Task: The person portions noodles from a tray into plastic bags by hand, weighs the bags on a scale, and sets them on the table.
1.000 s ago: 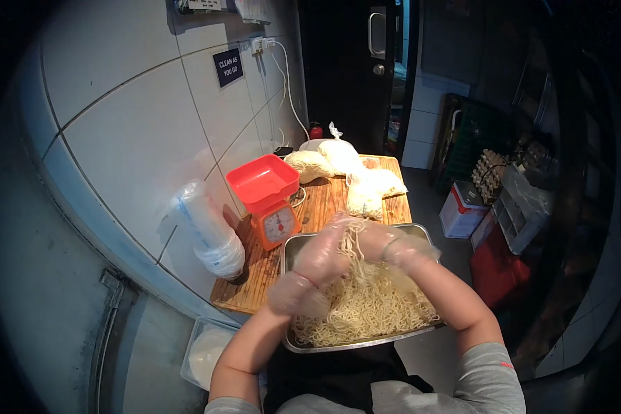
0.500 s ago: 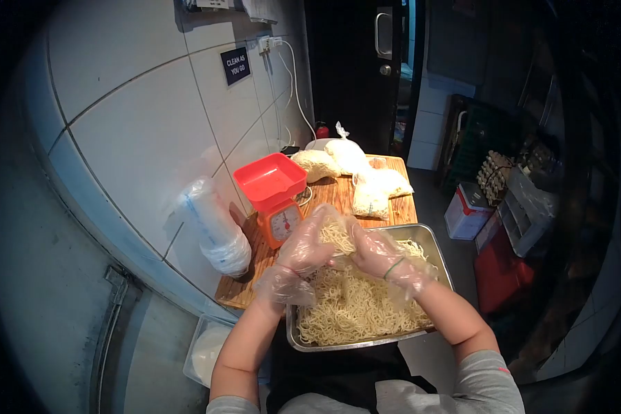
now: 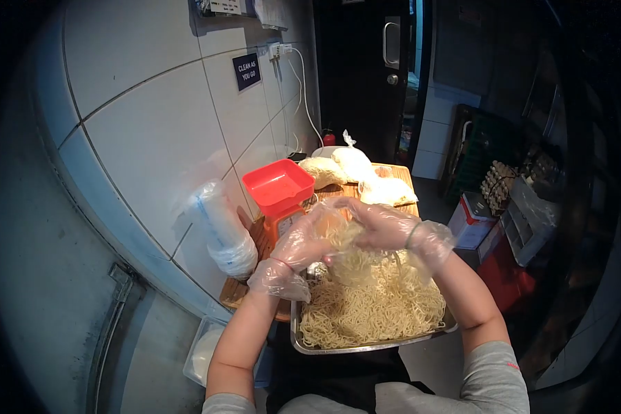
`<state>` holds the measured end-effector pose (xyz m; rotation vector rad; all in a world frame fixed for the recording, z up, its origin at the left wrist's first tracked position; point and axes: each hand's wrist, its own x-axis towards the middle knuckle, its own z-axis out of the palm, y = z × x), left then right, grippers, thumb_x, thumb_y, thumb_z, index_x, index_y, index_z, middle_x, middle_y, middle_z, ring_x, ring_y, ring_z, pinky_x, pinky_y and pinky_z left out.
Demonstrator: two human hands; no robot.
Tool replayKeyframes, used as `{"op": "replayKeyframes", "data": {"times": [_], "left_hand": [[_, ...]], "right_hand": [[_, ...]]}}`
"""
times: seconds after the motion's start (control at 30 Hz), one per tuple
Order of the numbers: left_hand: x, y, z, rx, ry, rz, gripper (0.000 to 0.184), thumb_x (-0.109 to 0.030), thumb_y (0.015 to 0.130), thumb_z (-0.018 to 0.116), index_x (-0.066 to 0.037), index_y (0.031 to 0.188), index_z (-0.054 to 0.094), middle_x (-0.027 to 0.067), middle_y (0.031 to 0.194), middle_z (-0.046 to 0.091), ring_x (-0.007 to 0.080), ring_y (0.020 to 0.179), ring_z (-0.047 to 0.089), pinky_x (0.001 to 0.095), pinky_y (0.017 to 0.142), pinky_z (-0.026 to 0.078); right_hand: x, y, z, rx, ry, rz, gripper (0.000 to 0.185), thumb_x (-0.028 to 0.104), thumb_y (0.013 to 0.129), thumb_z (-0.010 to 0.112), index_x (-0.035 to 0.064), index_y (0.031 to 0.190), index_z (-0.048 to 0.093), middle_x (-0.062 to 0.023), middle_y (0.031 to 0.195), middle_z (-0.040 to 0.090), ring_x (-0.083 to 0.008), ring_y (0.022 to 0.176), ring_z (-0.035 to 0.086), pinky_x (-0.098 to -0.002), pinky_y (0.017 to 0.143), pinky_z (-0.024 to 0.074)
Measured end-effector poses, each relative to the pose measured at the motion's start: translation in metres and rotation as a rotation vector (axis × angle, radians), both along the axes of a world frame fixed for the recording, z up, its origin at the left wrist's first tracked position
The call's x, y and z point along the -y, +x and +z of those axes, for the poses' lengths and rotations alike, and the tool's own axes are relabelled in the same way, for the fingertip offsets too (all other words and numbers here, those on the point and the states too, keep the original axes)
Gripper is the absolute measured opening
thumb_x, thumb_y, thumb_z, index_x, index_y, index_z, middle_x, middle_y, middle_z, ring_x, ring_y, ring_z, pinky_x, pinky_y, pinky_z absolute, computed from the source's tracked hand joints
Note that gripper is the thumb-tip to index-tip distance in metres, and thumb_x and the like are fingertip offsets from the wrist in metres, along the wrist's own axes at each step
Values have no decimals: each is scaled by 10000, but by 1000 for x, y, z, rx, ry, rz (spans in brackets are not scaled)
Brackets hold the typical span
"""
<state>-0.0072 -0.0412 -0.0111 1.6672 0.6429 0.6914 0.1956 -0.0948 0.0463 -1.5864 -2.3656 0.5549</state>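
Both my hands wear clear plastic gloves with bands at the wrists. Between them, over a metal tray, hangs what looks like a clear plastic bag of noodles. My left hand has its fingers closed around the near left side of the bag's top. My right hand grips the opposite side, thumb and fingers bent over it. Loose pale noodles fill much of the tray below. Just past my left hand stands an orange kitchen scale with a red pan, its dial partly hidden.
Filled noodle bags lie at the far end of the wooden table. A roll of plastic bags leans by the tiled wall. On the floor at right are a white box and a red container.
My hands have lifted slightly, and my right hand has turned over the top of the bag. More noodles show hanging between them. The camera view has shifted a little.
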Motion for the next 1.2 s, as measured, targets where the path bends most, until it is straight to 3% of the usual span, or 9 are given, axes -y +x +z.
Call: {"op": "replayKeyframes", "data": {"times": [0.3, 0.4, 0.43, 0.53, 0.67, 0.8, 0.83, 1.0, 1.2], "left_hand": [[-8, -7, -2, -27, 87, 31, 616, 55, 777, 543, 13, 1386, 463, 83, 1145, 615, 109, 768, 628, 215, 590, 532], [-5, -4, -2, -80, 129, 44, 608, 27, 795, 569, 17, 1392, 459, 74, 1168, 610, 106, 817, 623, 220, 589, 531], [-6, -2, -8, -24, 110, 13, 604, 7, 804, 583, 18, 1394, 457, 71, 1175, 610, 104, 849, 620, 223, 584, 530], [3, 4, -11, -48, 114, 5, 593, -42, 825, 629, 11, 1391, 462, 62, 1188, 614, 106, 951, 603, 239, 640, 535], [5, 39, -39, 254, 327, 17, 540, -125, 802, 708, -76, 1315, 547, 88, 1107, 668, 154, 942, 652, 335, 835, 537], [-6, 54, -59, 133, 481, 115, 574, -337, 786, 762, -107, 1281, 583, 137, 1087, 699, 301, 966, 682, 394, 840, 531], [-10, 58, -64, 21, 566, 148, 562, -365, 790, 752, -117, 1268, 591, 144, 1046, 701, 322, 938, 679, 404, 814, 535], [-12, 65, -69, -512, 746, 365, 446, -406, 812, 708, -160, 1177, 636, 161, 878, 700, 381, 808, 672, 454, 692, 533], [-9, 58, -61, -439, 776, 270, 364, -414, 834, 666, -165, 1099, 635, 164, 876, 698, 387, 807, 668, 465, 676, 516]], "right_hand": [[-1, 7, 1, 1, 88, -205, 504, 111, 901, 594, 109, 1370, 411, -223, 1121, 660, -395, 1094, 631, -474, 929, 491], [6, 14, 0, -326, 259, -85, 500, 120, 900, 577, 104, 1375, 424, -236, 1199, 625, -391, 1167, 591, -459, 987, 462], [-3, 22, -11, -494, 238, -43, 547, 111, 891, 587, 110, 1407, 406, -139, 1191, 625, -290, 1163, 596, -412, 1001, 457], [-21, 28, -42, -253, 469, -43, 579, 66, 863, 557, 88, 1418, 395, -137, 1264, 588, -227, 1236, 544, -379, 1033, 446], [-19, 9, -66, -964, 282, 104, 573, 31, 817, 509, 35, 1386, 447, -134, 1310, 567, -139, 1241, 520, -326, 1047, 437], [-15, 0, -70, -888, 328, -18, 576, 132, 805, 525, 10, 1363, 448, -116, 1079, 660, -157, 989, 637, -292, 850, 528], [-12, -2, -71, -1088, 197, -89, 374, 110, 766, 517, -7, 1112, 601, -75, 1040, 638, -129, 911, 604, -287, 831, 500], [-35, 5, -96, -1509, 31, 158, 237, 227, 793, 600, 43, 933, 545, -4, 835, 561, -61, 721, 526, -221, 656, 464], [-24, 11, -98, -1338, 33, 238, 402, 417, 839, 659, 46, 903, 519, -4, 795, 524, -77, 615, 492, -241, 542, 426]]}}
